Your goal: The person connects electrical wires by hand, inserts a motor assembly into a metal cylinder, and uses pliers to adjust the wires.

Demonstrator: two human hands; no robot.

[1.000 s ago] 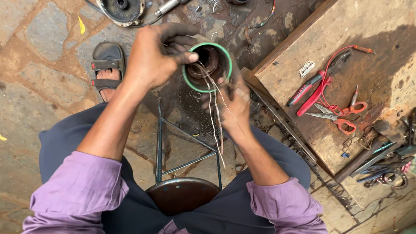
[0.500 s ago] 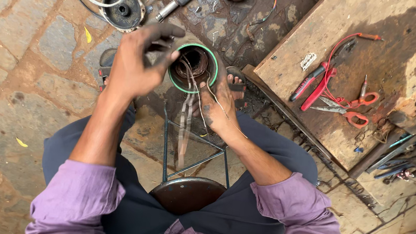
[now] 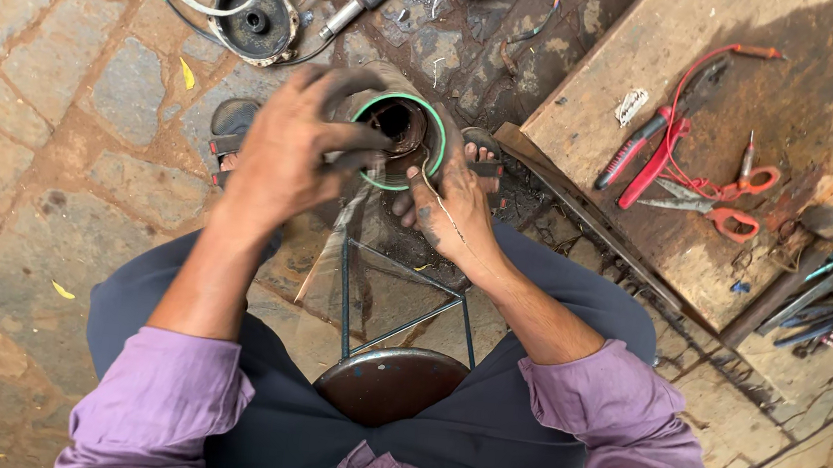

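Below, grimy left hand [image 3: 288, 158] fingers curled over green-rimmed round motor stator [image 3: 400, 137], right hand [image 3: 449, 212] pinching thin copper wire [image 3: 433, 187].

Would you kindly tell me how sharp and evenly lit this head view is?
Head view: soft daylight, no glare; the left hand is motion-blurred, the right hand and green-rimmed cylinder sharper; a dark shadow crosses the wooden board; edges bend slightly.

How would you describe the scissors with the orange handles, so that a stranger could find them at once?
Start at the large, worn wooden board right of the seated person. Near its lower middle, beside the red test probes with their thin red lead, lie the orange-handled metal scissors. Only they have two orange loop handles and flat grey blades pointing left.
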